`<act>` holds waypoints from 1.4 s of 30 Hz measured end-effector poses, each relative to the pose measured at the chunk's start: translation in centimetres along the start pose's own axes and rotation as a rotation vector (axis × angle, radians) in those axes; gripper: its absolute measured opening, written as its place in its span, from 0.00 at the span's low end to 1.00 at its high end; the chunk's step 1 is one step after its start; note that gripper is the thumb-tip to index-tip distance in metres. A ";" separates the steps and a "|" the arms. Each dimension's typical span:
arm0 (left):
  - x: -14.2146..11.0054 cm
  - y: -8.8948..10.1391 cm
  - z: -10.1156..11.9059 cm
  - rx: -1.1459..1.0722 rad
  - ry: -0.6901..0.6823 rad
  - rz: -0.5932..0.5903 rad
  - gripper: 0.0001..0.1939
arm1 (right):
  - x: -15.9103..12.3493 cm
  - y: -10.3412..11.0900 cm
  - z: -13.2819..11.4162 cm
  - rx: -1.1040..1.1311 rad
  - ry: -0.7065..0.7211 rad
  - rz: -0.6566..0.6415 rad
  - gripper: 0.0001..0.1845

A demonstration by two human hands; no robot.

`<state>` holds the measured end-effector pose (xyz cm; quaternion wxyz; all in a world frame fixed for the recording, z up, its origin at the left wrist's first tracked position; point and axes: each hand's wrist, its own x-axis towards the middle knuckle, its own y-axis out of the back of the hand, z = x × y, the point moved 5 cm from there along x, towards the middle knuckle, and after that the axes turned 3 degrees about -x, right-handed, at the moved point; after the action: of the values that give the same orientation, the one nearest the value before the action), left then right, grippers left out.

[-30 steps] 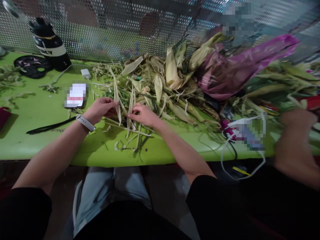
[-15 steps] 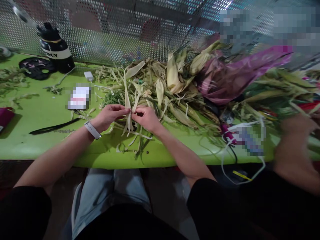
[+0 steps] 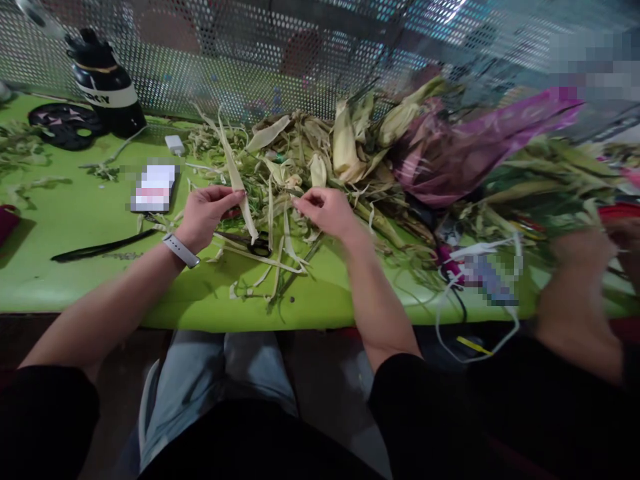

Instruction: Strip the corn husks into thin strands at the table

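A pale strip of corn husk (image 3: 233,167) stands in my left hand (image 3: 206,212), pinched between thumb and fingers. It reaches well above the fingertips and hangs below them. My right hand (image 3: 327,210) is closed in a pinch to the right of it, and a narrow husk shred (image 3: 288,240) seems to hang from its fingertips. Between and behind both hands lies a heap of dried corn husks (image 3: 350,147). Below the left fingertips, black scissors (image 3: 260,247) lie partly under loose strips.
A phone (image 3: 154,188), a white charger plug (image 3: 175,145), a dark bottle (image 3: 107,90) and a black strap (image 3: 103,247) are on the green table (image 3: 170,293). A pink plastic bag (image 3: 450,150) rests on the husks. At right are white cables (image 3: 440,320) and another person's arm (image 3: 575,293).
My hands, together at the husk before, have moved apart: left hand leftward with the husk strip, right hand to the right and up. The scissors are more exposed now.
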<state>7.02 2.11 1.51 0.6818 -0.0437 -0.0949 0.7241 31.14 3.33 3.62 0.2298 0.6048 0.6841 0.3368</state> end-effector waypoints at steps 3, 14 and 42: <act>-0.3 -0.5 -0.1 0.058 -0.070 0.013 0.14 | -1.4 -3.7 -2.8 0.302 0.060 -0.248 0.21; -1.1 -1.0 0.0 0.047 -0.070 0.009 0.21 | -1.6 -7.7 -3.5 0.586 0.101 -0.299 0.13; -0.5 -1.2 -0.9 0.088 -0.015 -0.044 0.12 | 0.9 -4.3 1.0 -0.016 -0.053 -0.175 0.10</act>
<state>8.40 1.76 0.84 0.6980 -0.0063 -0.0692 0.7127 28.80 4.24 -0.12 0.2812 0.5497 0.7252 0.3048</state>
